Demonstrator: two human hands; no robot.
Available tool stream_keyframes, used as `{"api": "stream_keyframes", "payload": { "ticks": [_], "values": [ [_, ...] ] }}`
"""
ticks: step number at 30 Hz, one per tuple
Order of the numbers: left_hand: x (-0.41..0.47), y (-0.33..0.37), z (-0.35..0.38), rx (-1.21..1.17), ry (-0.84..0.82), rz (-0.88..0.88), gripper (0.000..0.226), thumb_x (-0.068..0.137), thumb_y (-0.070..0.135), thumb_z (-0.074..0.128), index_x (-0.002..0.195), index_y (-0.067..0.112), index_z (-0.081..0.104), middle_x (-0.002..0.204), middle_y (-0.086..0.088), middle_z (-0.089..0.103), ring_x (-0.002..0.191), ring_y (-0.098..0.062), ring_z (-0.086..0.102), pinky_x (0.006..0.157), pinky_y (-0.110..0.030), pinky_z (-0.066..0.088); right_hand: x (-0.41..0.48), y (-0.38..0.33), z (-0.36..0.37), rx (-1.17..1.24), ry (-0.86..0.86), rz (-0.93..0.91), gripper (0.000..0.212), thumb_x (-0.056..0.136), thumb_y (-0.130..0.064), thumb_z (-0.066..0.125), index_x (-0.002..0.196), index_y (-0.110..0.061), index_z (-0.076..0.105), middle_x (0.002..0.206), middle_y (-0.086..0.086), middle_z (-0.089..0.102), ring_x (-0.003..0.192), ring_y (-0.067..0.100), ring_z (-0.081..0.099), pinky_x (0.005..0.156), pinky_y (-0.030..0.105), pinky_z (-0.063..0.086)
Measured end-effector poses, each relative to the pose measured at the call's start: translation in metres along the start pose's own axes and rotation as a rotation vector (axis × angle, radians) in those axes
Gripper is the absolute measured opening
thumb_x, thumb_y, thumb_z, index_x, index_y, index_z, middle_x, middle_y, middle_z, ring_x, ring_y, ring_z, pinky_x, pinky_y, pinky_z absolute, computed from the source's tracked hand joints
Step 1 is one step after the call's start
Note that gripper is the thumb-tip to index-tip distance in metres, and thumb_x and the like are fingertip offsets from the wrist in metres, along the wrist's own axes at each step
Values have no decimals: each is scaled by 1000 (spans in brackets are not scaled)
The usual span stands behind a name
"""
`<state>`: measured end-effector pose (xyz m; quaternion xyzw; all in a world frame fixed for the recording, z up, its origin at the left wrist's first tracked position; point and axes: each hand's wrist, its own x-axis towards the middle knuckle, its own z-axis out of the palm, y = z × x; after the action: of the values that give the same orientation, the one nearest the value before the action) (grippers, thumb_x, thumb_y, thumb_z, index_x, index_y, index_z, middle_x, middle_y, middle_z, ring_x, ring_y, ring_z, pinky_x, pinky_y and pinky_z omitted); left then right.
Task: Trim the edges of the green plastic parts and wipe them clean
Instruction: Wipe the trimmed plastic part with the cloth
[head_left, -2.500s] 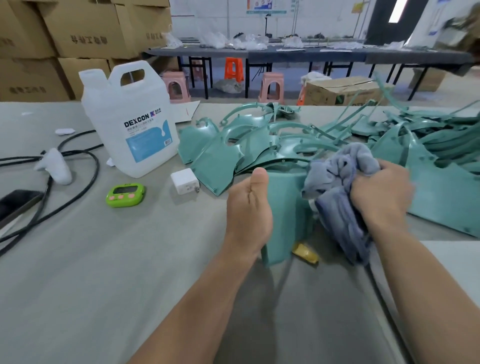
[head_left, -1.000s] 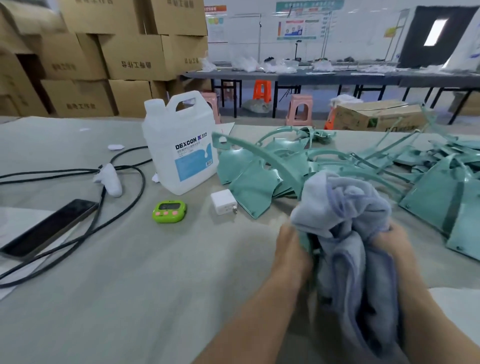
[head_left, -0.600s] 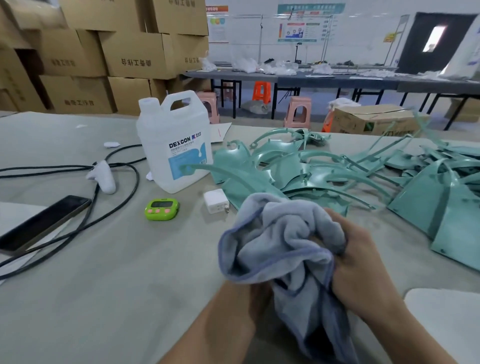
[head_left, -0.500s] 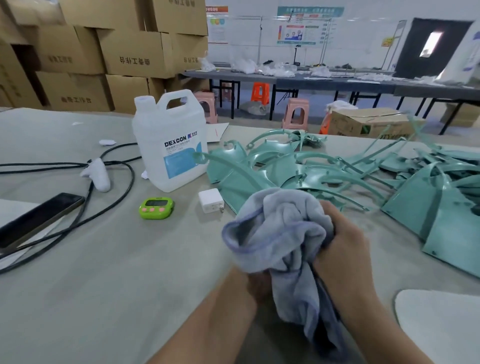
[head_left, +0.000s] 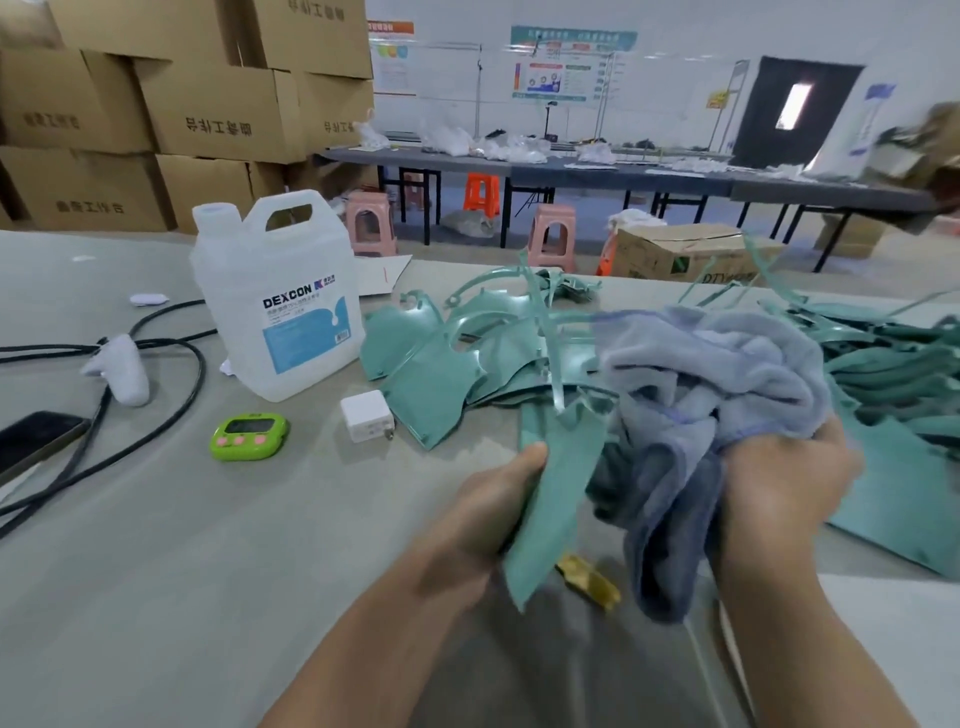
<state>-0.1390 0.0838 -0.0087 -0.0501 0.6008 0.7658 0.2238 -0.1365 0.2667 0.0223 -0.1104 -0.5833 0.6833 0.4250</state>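
The left hand (head_left: 493, 512) grips a green plastic part (head_left: 558, 467), thumb set against its left edge. The part is held just above the table (head_left: 208, 571), low and centre in the view, with its pointed end hanging down. The right hand (head_left: 787, 480) is clenched around a bunched grey-blue cloth (head_left: 711, 374). The cloth touches the part's right side and billows above the fist, and one tail droops below it.

Half a second ago the cloth lay draped over the left hand and hid the part almost entirely. It has now swung off to the right, leaving the left hand and the face of the part uncovered. A small yellow item (head_left: 589, 579), hidden by the cloth in that earlier frame, shows on the table under the part's lower tip; what it is cannot be told.

Behind the held part lies a pile of green parts (head_left: 441, 374), spreading rightwards past the cloth. Just left of the pile sit a white charger (head_left: 366, 415) and a white jug (head_left: 280, 296) labelled DEXCON, with a green timer (head_left: 248, 439) nearer the person. Further left are black cables (head_left: 176, 395), a white handle-shaped object (head_left: 122, 369) and a dark phone (head_left: 31, 441) at the edge of the view. Beyond the table stand stacked cardboard boxes (head_left: 208, 104), pink stools (head_left: 369, 221) and long dark tables (head_left: 623, 176).
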Motion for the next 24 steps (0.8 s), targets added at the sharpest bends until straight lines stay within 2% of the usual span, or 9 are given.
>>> {"api": "stream_keyframes", "payload": {
  "ticks": [3,5,8,10,12,14,17,19,24],
  "values": [
    [-8,6,-10,31,-158,-89,40,100,42,39,69,16,42,44,5,37,31,-7,33,33,-17,24,19,4,-16,-149,113,40,23,73,-45,71,82,-24,70,75,-10,71,68,8,60,66,39,57],
    [-15,8,-13,-61,-297,-88,31,89,40,43,71,15,41,45,5,35,32,-6,32,34,-16,22,20,20,-22,-507,-31,115,43,73,-59,65,88,-18,65,81,-2,72,64,10,60,64,38,50],
    [-22,7,-8,87,-210,-3,32,84,37,55,60,18,54,46,3,37,32,-8,33,33,-18,27,3,29,-20,-989,-287,67,69,82,-61,66,139,-27,49,136,11,63,114,31,62,94,43,49],
    [-19,3,-4,361,49,129,50,93,42,58,50,18,63,47,5,53,37,-9,47,39,-16,36,-7,18,-14,-843,-227,-71,71,86,-62,60,149,-38,38,141,0,60,125,24,58,104,47,47],
    [-15,-3,-5,549,293,250,52,91,54,58,54,19,65,52,6,60,44,-8,51,44,-19,39,-21,6,-8,-573,-247,-170,42,88,-58,55,128,-44,59,113,-17,72,103,2,66,92,38,55],
    [-9,-9,-7,644,460,331,53,91,60,54,63,16,64,54,5,60,49,-10,52,50,-24,41,-35,6,-2,-367,-422,-33,29,88,-53,57,107,-36,72,95,-10,76,89,7,70,81,40,58],
    [-5,-12,-11,711,643,517,58,97,56,47,60,12,49,48,4,48,50,-12,45,53,-28,38,-39,2,5,-142,-685,391,29,91,-43,65,95,-18,80,105,28,70,95,40,70,76,40,59],
    [-6,-12,-13,756,754,641,59,102,47,43,55,13,35,46,2,41,50,-14,42,51,-32,33,-32,1,0,-20,-857,608,26,86,-41,68,93,-21,83,106,20,76,93,27,76,73,28,59],
    [-5,-13,-11,648,819,755,52,105,35,43,58,17,30,50,5,35,51,-13,32,51,-34,28,-32,10,-5,-13,-953,565,22,90,6,63,105,-6,75,105,16,77,90,27,76,68,29,60]
  ]
}}
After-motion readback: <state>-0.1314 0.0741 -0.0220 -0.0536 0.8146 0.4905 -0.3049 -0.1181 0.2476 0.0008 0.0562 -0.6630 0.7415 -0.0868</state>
